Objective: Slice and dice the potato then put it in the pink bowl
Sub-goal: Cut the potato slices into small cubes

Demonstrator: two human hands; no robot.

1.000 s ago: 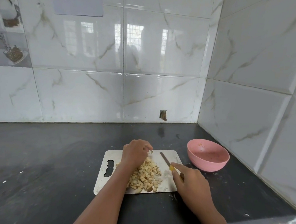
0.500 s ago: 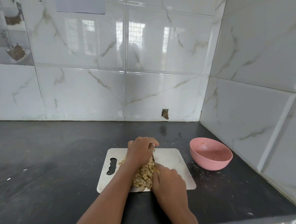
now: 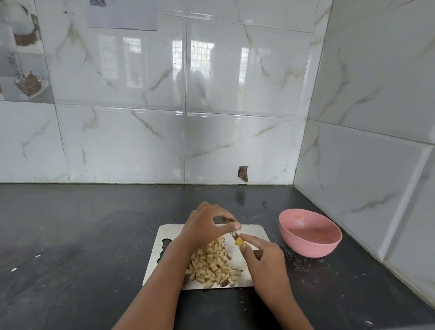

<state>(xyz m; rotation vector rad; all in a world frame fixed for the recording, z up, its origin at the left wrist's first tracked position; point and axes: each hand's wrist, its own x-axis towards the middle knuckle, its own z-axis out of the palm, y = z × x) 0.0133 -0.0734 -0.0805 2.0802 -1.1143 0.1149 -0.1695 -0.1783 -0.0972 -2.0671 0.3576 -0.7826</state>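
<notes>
A pile of diced potato [image 3: 210, 264] lies on the white cutting board [image 3: 167, 232]. My right hand [image 3: 267, 263] grips the knife [image 3: 239, 241] by its handle, at the pile's right edge. The yellow collar shows, and the short blade points up and to the left. My left hand [image 3: 205, 228] hovers over the far end of the pile, thumb and forefinger pinching the blade, most of which they hide. The pink bowl [image 3: 320, 245] stands on the counter right of the board, with only a few specks inside.
The dark counter [image 3: 75, 252] runs far to the left. Tiled walls [image 3: 236, 148] meet in a corner close behind and to the right of the bowl. Potato crumbs are scattered between board and bowl.
Both hands were pressed together over the pile. My right hand has since drawn back to the right with the knife, and my left fingers have closed on its blade.
</notes>
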